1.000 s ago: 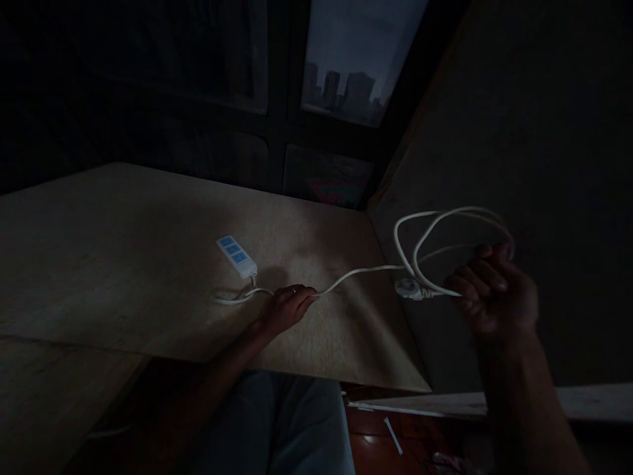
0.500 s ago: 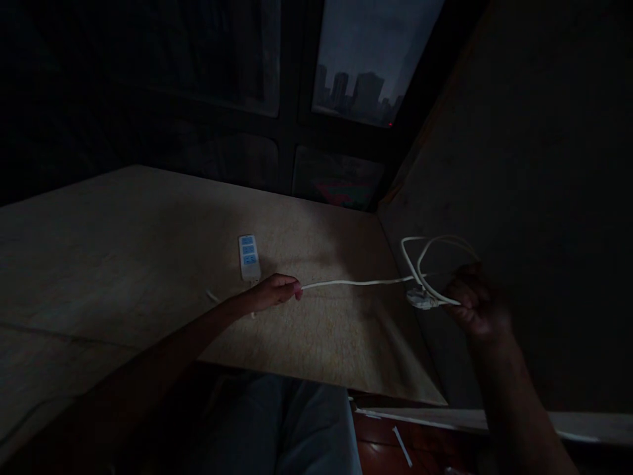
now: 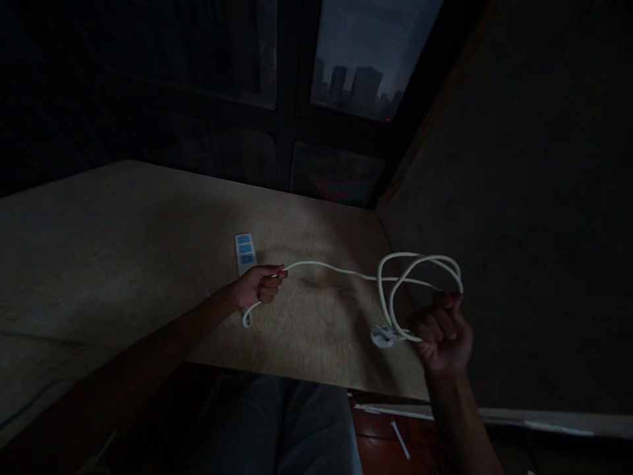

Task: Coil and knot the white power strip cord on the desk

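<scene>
A white power strip point(image 3: 245, 251) with blue socket panels lies on the wooden surface, its near end behind my left hand. My left hand point(image 3: 260, 284) pinches the white power cord point(image 3: 331, 267) close to the strip, and a small bend of cord hangs below the fingers. From there the cord runs slack to the right. My right hand point(image 3: 442, 330) is closed around several coiled loops of the same cord, held up near the right-hand wall. The white plug point(image 3: 383, 336) sticks out to the left of that hand, at the bottom of the loops.
The pale wooden surface point(image 3: 316, 330) ends at a front edge above my legs point(image 3: 277, 422). A dark wall point(image 3: 534, 264) rises on the right. Windows point(image 3: 370, 66) stand behind. A thin white strip point(image 3: 400, 441) lies on the reddish floor. The room is dim.
My right hand has moved left and lower with the loops and plug. My left hand has shifted slightly left, and the cord between the hands has gone slacker.
</scene>
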`<state>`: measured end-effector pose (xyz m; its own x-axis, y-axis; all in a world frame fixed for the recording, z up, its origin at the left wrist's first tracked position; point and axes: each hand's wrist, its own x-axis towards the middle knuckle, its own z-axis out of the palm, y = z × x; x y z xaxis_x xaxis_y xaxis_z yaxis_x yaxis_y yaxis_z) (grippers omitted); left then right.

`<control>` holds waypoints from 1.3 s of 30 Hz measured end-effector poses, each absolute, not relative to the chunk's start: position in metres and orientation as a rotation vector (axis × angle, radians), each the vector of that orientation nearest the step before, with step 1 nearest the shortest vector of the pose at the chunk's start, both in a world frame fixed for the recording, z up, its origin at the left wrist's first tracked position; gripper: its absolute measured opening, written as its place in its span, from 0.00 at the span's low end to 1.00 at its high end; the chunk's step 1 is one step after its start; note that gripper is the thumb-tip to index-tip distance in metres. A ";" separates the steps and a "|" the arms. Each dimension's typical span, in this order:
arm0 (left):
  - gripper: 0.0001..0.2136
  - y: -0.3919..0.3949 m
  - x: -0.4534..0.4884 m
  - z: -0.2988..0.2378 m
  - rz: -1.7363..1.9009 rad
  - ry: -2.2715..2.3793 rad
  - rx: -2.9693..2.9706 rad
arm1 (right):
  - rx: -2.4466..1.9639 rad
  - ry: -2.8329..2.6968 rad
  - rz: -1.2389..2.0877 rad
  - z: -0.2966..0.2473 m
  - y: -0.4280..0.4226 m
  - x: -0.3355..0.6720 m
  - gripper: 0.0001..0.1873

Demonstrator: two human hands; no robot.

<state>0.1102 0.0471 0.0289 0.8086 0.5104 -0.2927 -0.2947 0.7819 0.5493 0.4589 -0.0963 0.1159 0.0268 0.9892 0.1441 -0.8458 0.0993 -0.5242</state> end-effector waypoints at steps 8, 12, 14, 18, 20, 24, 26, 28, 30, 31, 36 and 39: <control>0.09 0.039 0.125 0.032 0.503 0.396 0.499 | -0.304 -0.445 1.385 0.077 -0.088 0.411 0.06; 0.13 0.029 0.132 0.035 0.607 0.351 0.497 | -0.336 -0.343 1.280 0.062 -0.086 0.385 0.07; 0.13 0.023 0.136 0.034 0.665 0.322 0.507 | -0.364 -0.305 1.199 0.056 -0.084 0.371 0.06; 0.13 0.010 0.150 0.030 0.733 0.351 0.535 | -0.440 -0.278 1.028 0.050 -0.076 0.341 0.06; 0.14 0.003 0.160 0.030 0.799 0.432 0.552 | -0.505 -0.316 0.954 0.047 -0.071 0.326 0.08; 0.16 -0.012 0.177 0.036 0.993 0.523 0.634 | -0.616 -0.353 0.818 0.041 -0.063 0.299 0.13; 0.18 -0.018 0.181 0.040 1.097 0.512 0.690 | -0.598 -0.308 0.800 0.037 -0.059 0.286 0.14; 0.21 -0.024 0.183 0.042 1.167 0.514 0.752 | -0.565 -0.265 0.819 0.033 -0.056 0.275 0.15; 0.25 -0.026 0.187 0.045 1.202 0.559 0.800 | -0.565 -0.253 0.859 0.031 -0.054 0.265 0.16; 0.27 -0.026 0.189 0.046 1.214 0.594 0.810 | -0.572 -0.247 0.889 0.030 -0.053 0.260 0.17; 0.30 -0.019 0.195 0.053 1.252 0.795 0.767 | -0.512 -0.147 1.128 0.025 -0.057 0.239 0.16; 0.29 -0.013 0.190 0.053 1.188 0.880 0.764 | -0.553 -0.182 1.240 0.023 -0.068 0.233 0.12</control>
<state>0.1897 -0.0132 0.0527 0.1374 0.9761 -0.1682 -0.4449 0.2125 0.8700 0.2326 -0.0681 0.0230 0.3302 0.9299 -0.1623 -0.8442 0.2140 -0.4915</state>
